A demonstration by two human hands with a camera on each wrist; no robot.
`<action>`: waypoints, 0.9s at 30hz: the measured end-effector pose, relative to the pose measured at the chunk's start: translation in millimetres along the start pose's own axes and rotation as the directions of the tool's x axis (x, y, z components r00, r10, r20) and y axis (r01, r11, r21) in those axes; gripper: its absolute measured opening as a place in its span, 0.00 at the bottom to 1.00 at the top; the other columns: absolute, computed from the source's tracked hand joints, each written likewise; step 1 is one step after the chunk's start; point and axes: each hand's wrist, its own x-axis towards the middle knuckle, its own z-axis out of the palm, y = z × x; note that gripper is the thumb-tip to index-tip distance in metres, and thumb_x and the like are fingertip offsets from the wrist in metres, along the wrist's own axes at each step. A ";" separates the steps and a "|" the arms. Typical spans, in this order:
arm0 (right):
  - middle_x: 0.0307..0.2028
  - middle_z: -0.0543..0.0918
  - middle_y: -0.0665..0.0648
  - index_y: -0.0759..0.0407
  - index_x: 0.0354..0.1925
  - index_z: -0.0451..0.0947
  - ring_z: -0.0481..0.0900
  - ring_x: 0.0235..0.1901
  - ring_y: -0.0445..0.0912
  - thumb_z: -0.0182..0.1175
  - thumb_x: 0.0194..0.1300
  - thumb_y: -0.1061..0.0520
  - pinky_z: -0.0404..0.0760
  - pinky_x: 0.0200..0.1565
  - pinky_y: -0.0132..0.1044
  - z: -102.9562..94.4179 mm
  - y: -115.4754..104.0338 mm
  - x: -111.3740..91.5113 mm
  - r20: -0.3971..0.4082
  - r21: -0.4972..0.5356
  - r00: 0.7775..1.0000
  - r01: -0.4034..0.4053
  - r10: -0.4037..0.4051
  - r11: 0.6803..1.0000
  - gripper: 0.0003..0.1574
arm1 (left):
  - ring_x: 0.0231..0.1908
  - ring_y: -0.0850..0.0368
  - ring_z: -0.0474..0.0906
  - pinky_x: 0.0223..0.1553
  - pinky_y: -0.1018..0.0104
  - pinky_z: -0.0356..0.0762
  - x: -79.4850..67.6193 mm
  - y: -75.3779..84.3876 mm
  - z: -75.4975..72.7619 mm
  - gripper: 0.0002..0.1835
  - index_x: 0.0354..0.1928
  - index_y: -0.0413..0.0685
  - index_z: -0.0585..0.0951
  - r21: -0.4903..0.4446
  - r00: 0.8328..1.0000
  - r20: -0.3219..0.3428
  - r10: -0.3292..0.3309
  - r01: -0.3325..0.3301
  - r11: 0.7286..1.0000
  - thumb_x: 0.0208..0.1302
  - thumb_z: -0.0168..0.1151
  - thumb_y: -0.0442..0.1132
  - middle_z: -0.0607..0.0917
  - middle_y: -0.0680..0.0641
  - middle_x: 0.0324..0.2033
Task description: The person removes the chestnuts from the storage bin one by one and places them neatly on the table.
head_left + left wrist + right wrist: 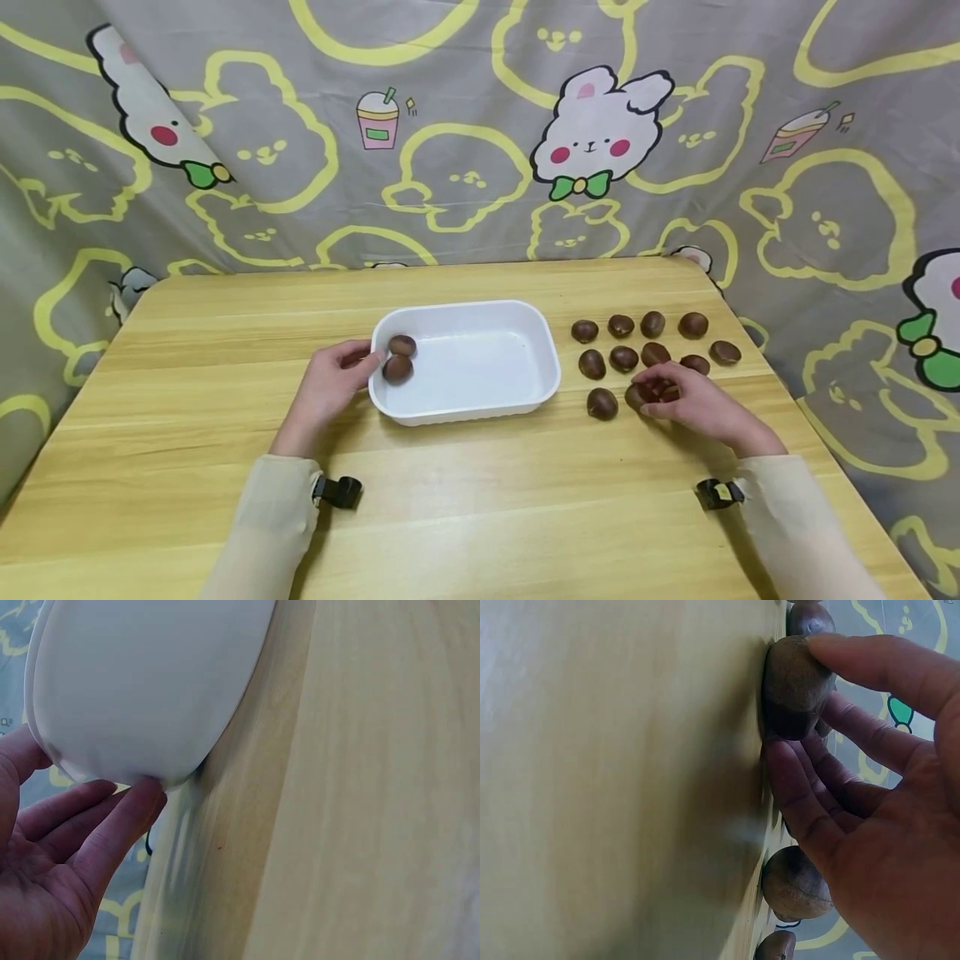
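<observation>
A white rectangular plastic basin [487,362] stands on the table, with two brown chestnuts [397,368] against its left end inside. My left hand [333,385] holds that end, thumb over the rim and fingers under the outer wall; the left wrist view shows the fingertips [144,791] against the wall. To the right of the basin, my right hand [701,406] pinches a chestnut [795,686] between thumb and fingers, low over the tabletop. Around it lie several more chestnuts [623,359] in loose rows, some partly hidden behind the hand.
The wooden table [465,508] reaches back to a grey patterned curtain [465,83] that hangs behind it and along the sides. One loose chestnut [602,404] lies between the basin and my right hand. Each sleeve carries a black wrist camera [341,492].
</observation>
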 end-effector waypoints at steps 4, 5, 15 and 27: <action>0.41 0.78 0.57 0.67 0.53 0.77 0.75 0.41 0.51 0.70 0.59 0.62 0.78 0.43 0.39 0.2 -1.0 0.0 0.004 -0.013 1.000 0.006 -0.006 1.000 0.24 | 0.52 0.45 0.78 0.44 0.67 0.82 0.0 -0.4 -0.2 0.26 0.61 0.33 0.76 0.003 1.000 -0.002 -0.006 0.006 1.000 0.70 0.61 0.45 0.80 0.34 0.53; 0.41 0.78 0.56 0.67 0.53 0.77 0.75 0.41 0.51 0.70 0.59 0.62 0.78 0.42 0.39 0.2 -1.2 0.1 0.006 -0.015 1.000 0.007 -0.007 1.000 0.24 | 0.52 0.45 0.78 0.44 0.67 0.82 0.0 -0.4 -0.2 0.25 0.61 0.33 0.76 0.002 1.000 -0.003 -0.010 0.010 1.000 0.70 0.61 0.45 0.80 0.35 0.53; 0.44 0.81 0.60 0.69 0.54 0.75 0.79 0.43 0.53 0.71 0.58 0.60 0.80 0.45 0.49 -6.7 -10.8 -1.5 0.011 -0.042 1.000 0.027 -0.027 0.999 0.27 | 0.53 0.44 0.78 0.45 0.66 0.82 0.9 1.2 -0.5 0.25 0.62 0.33 0.75 -0.021 1.000 0.007 -0.011 0.011 1.000 0.70 0.61 0.44 0.80 0.34 0.54; 0.50 0.74 0.64 0.66 0.58 0.75 0.73 0.50 0.60 0.67 0.65 0.60 0.74 0.49 0.55 -17.7 -61.2 11.6 -0.148 -0.137 0.987 0.048 -0.069 0.989 0.25 | 0.52 0.44 0.78 0.44 0.66 0.82 2.3 1.6 -1.3 0.26 0.62 0.32 0.75 -0.002 1.000 0.015 -0.015 0.015 1.000 0.70 0.60 0.44 0.79 0.34 0.54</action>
